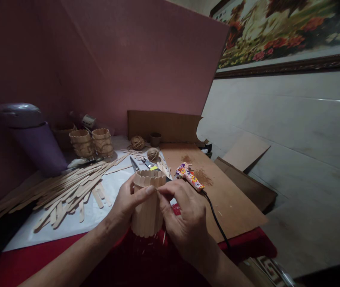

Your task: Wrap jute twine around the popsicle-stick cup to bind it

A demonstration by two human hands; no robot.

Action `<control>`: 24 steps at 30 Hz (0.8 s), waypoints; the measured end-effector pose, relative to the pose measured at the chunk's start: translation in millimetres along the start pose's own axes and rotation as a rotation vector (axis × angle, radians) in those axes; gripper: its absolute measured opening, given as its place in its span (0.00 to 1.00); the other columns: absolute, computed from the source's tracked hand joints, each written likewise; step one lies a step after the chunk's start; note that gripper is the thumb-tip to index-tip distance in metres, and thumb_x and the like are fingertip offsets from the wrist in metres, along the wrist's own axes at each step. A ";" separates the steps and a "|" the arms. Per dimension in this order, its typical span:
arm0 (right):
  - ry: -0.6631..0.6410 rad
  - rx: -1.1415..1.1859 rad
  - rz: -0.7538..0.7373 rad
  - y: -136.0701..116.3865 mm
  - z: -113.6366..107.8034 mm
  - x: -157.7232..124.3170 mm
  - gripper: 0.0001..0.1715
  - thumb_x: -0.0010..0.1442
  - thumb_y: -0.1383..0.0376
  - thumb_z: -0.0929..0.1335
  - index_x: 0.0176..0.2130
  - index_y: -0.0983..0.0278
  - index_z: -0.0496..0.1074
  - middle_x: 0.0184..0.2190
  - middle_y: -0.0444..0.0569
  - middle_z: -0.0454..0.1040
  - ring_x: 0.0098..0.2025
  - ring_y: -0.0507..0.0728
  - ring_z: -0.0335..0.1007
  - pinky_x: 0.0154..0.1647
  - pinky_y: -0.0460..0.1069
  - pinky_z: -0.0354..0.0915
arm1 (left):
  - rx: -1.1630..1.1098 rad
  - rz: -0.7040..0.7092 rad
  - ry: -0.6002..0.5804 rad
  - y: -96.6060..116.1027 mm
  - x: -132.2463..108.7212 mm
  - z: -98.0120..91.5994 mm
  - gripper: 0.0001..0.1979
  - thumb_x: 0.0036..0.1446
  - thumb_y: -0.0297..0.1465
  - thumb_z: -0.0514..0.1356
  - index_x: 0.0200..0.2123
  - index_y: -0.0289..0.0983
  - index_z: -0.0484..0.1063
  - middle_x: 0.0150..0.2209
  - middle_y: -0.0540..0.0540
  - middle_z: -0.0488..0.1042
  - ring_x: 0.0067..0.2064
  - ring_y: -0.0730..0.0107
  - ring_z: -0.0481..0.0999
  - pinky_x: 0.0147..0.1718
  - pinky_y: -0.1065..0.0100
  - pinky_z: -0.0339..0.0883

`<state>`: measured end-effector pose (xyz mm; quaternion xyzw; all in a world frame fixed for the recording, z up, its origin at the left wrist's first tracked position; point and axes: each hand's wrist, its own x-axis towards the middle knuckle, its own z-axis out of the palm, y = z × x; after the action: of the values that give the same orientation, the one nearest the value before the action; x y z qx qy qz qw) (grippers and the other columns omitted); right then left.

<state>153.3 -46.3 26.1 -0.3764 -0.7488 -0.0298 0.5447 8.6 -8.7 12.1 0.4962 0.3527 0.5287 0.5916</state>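
Note:
A cup made of upright wooden craft sticks (146, 217) stands in front of me, its scalloped rim at the top. My left hand (129, 199) is wrapped round its left side, the thumb lying across the front below the rim. At the front right of the cup, my right hand (183, 215) is closed in a pinch close to the left thumb tip. Whatever lies between those fingertips is too small to make out. A thin line runs round the cup just under its rim. Beyond the cup are scissors (134, 163) and a cutter with a yellow part (153, 168).
Many loose craft sticks (77, 185) spread over white paper at left. Two finished-looking stick cups (81, 144) (102, 142) stand behind them, near a purple bottle (38, 139). Twine balls (137, 142) lie at the back. A flowered glue gun (189, 176) with a black cord rests on brown board (232, 203).

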 end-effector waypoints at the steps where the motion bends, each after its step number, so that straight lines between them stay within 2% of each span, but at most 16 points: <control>1: 0.003 0.028 0.029 -0.7 0.6 0.0 0.05 0.62 0.74 0.65 0.37 0.66 0.69 0.32 0.48 0.72 0.36 0.52 0.69 0.38 0.48 0.67 | -0.011 -0.007 0.000 0.9 -0.6 0.3 0.24 0.47 0.42 0.67 0.45 0.36 0.70 0.41 0.41 0.76 0.42 0.57 0.75 0.36 0.65 0.68; 5: 0.016 0.083 0.100 -2.0 1.8 0.0 0.07 0.61 0.73 0.66 0.41 0.67 0.68 0.31 0.46 0.71 0.33 0.51 0.69 0.36 0.46 0.68 | -0.067 -0.037 -0.010 3.5 -2.4 1.9 0.23 0.48 0.42 0.65 0.44 0.36 0.70 0.41 0.41 0.76 0.40 0.58 0.76 0.36 0.64 0.69; 8: 0.018 0.073 0.057 -1.0 2.4 1.2 0.08 0.61 0.73 0.66 0.43 0.67 0.68 0.32 0.47 0.71 0.34 0.51 0.69 0.37 0.47 0.68 | -0.078 -0.033 -0.010 3.1 -2.3 1.6 0.22 0.49 0.42 0.65 0.44 0.36 0.69 0.41 0.40 0.76 0.41 0.58 0.76 0.36 0.64 0.69; 13: 0.005 0.029 -0.033 2.6 4.0 1.9 0.06 0.62 0.73 0.65 0.39 0.65 0.70 0.34 0.49 0.72 0.38 0.53 0.69 0.40 0.48 0.68 | -0.065 -0.028 -0.009 3.2 -1.3 1.5 0.23 0.49 0.42 0.65 0.45 0.37 0.69 0.43 0.41 0.76 0.44 0.58 0.75 0.39 0.64 0.69; 19: -0.018 -0.009 -0.054 5.7 3.7 -1.3 0.08 0.62 0.74 0.63 0.41 0.65 0.70 0.36 0.51 0.72 0.39 0.54 0.68 0.40 0.50 0.68 | -0.057 -0.021 -0.043 4.5 -1.3 3.1 0.23 0.49 0.41 0.66 0.46 0.37 0.69 0.44 0.41 0.75 0.45 0.57 0.74 0.40 0.65 0.68; 24: -0.026 0.015 -0.036 3.3 4.6 1.6 0.08 0.62 0.74 0.63 0.40 0.66 0.70 0.35 0.51 0.73 0.38 0.54 0.69 0.40 0.50 0.68 | -0.049 -0.003 0.006 4.2 -2.2 2.8 0.23 0.48 0.40 0.67 0.45 0.36 0.69 0.43 0.41 0.75 0.43 0.59 0.74 0.37 0.66 0.67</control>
<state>151.4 -41.0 24.4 -0.3594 -0.7626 -0.0292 0.5371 9.6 -11.6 16.7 0.4792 0.3422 0.5377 0.6034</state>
